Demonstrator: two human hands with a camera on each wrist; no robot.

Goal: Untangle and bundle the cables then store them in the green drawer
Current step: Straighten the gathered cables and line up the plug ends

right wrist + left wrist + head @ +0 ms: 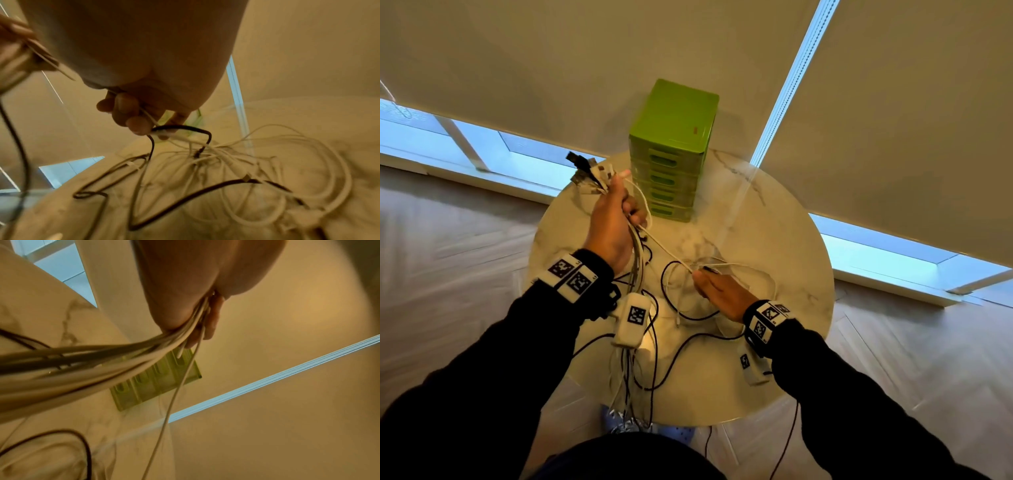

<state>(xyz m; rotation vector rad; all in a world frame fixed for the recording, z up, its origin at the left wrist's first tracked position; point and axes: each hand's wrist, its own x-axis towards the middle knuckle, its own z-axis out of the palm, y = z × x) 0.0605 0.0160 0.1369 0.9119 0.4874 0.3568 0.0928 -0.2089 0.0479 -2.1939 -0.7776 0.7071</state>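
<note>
1. The round table [774,219] has a glossy, marble-look top, pale with grey veins.
2. The green drawer unit [674,126] looks like smooth plastic with a slight sheen, and its drawer fronts are translucent.
3. The white cables [82,369] have smooth, rubbery-looking sheaths.
4. The black cables [185,198] look matt.
5. The blinds [893,120] are matt beige cloth.
6. The floor [448,240] looks like pale wood in a herringbone pattern.
7. The sleeves [482,359] are dark matt cloth.

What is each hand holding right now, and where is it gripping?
The left hand grips a bunch of cables just below their plug ends. The right hand pinches one white cable partway along with its fingers.
</note>
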